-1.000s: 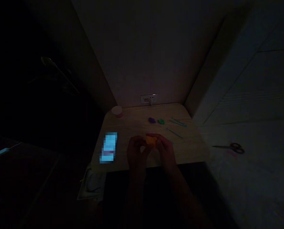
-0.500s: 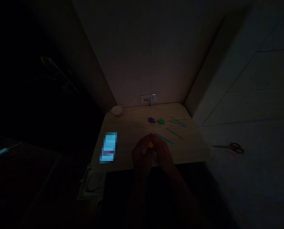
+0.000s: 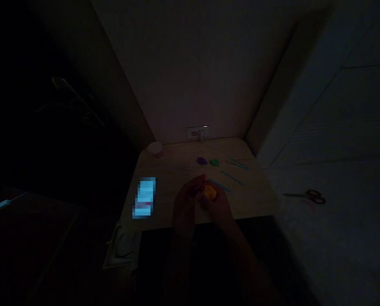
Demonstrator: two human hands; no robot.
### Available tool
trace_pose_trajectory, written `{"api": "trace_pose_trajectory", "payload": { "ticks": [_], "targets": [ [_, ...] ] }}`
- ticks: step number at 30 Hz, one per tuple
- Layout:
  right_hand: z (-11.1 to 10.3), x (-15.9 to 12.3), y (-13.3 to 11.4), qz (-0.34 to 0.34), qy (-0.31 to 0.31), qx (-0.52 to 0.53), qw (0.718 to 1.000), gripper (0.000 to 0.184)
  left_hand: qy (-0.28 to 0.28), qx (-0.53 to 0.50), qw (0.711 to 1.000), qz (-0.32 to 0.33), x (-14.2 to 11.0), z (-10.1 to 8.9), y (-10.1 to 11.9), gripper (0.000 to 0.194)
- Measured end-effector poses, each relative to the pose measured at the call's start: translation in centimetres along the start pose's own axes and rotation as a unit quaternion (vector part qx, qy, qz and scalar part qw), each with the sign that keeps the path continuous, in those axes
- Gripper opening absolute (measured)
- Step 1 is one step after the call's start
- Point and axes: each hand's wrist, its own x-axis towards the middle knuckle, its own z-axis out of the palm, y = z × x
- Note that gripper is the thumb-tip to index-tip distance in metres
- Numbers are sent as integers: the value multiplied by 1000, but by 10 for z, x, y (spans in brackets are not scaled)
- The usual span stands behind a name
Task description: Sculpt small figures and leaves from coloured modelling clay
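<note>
In the dim light, an orange-yellow lump of what looks like modelling clay (image 3: 210, 192) sits in my right hand (image 3: 220, 204), whose fingers are curled round it. My left hand (image 3: 184, 206) is close beside it on the left, fingers loosely bent and stretched toward the right fingertips, with nothing visible in its palm. Both hands are over the front part of the wooden table (image 3: 253, 199). Beyond them lie a purple lump (image 3: 202, 161) and a green lump (image 3: 214, 162). A thick blue stick (image 3: 220, 185) lies just past my right hand.
Several thinner blue sticks (image 3: 233, 178) lie at the table's right. A glowing phone (image 3: 144, 197) lies at the left, and a small pale tub (image 3: 156, 149) stands at the back left corner. Scissors (image 3: 307, 196) lie off the table to the right. A wall socket (image 3: 198, 132) is behind.
My hands have parted slightly from their clasp around the yellow lump. More of the lump now shows, resting in my right hand, and my left hand has shifted a little left.
</note>
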Motion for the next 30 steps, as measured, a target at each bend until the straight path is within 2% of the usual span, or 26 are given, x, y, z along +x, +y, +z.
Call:
{"api": "trace_pose_trajectory", "payload": {
  "ticks": [4,10,13,21,23,25,27,29,30],
  "targets": [
    [1,-3,6,17,6,57,998,35,-10,-9,1000,-6,2,-7,2,42],
    [-1,-4,8,15,1,52,999,37,27,-12,998,-53,3,-10,-2,40],
    [1,-5,6,29,5,90,996,42,33,-26,997,-71,3,-10,-1,40],
    [4,-1,1,25,4,204,979,31,35,-47,997,-41,5,-8,-5,35],
    [3,0,1,23,-15,218,976,42,35,-41,998,-32,5,-8,-6,35],
    [3,1,1,39,-31,224,973,64,35,-37,998,-29,5,-8,-6,35],
    [3,1,3,63,-26,232,970,75,32,-33,998,-29,4,-8,-7,35],
    [5,0,5,85,0,250,965,71,32,-26,999,-27,4,-7,-7,34],
    [5,0,5,95,10,261,961,62,33,-23,999,-25,4,-7,-7,34]
  ]
}}
